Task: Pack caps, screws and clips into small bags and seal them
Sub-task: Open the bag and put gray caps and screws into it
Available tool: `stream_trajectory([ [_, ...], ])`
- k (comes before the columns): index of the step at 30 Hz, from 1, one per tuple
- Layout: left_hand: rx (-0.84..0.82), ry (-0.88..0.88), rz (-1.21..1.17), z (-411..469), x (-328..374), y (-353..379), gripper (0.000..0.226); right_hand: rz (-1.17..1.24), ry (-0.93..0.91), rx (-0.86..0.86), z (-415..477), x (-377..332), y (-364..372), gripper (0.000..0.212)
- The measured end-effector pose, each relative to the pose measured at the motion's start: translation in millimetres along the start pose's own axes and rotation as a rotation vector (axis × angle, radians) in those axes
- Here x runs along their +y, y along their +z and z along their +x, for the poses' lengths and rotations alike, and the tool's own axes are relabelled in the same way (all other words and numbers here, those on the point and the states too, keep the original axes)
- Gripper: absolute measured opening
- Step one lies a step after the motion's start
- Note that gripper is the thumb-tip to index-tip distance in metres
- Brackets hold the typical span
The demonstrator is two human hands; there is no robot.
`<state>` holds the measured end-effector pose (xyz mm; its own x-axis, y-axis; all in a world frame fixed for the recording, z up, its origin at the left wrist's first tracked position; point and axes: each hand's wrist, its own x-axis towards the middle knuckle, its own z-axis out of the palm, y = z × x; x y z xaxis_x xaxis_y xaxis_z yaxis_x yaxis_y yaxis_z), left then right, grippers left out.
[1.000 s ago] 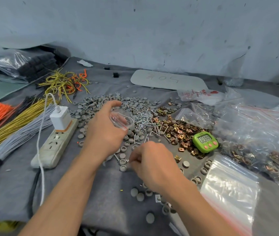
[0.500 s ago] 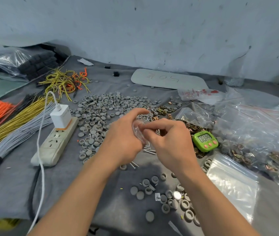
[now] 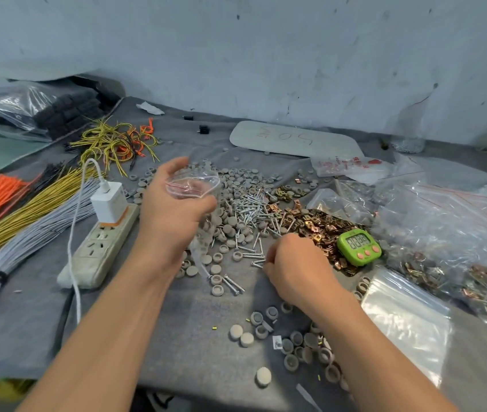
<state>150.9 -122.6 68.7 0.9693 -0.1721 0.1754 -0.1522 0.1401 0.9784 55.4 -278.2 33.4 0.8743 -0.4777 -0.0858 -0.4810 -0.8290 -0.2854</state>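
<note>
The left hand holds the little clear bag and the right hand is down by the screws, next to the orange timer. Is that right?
Almost. The timer is green, not orange, as the head view shows. The rest holds: the left hand holds the little clear bag, and the right hand is down by the screws, next to that timer.

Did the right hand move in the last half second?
Yes. The right hand left the bag and dropped to the screws left of the green timer.
</note>
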Motion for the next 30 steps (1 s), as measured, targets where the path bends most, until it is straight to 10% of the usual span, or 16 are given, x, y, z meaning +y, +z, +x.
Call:
stream_trajectory([
  [5, 0.002, 0.082, 0.319, -4.1, -4.7, 0.2, 0.073, -0.083, -0.068, -0.001, -3.7, 0.7, -1.3, 0.013],
  [15, -0.340, 0.169, 0.888, -30.0, -11.8, 35.1, 0.087, 0.712, -0.218, 0.363, -16.9, 18.8, -36.2, 0.014],
  [25, -0.382, 0.155, 0.764, -28.9, -8.6, 42.0, 0.082, 0.786, -0.332, 0.257, -4.5, 5.6, -29.8, 0.007],
  [30, -0.248, 0.076, 0.503, -14.5, -5.3, 26.7, 0.078, 0.957, -0.078, 0.451, 13.4, 17.3, -30.7, 0.017],
])
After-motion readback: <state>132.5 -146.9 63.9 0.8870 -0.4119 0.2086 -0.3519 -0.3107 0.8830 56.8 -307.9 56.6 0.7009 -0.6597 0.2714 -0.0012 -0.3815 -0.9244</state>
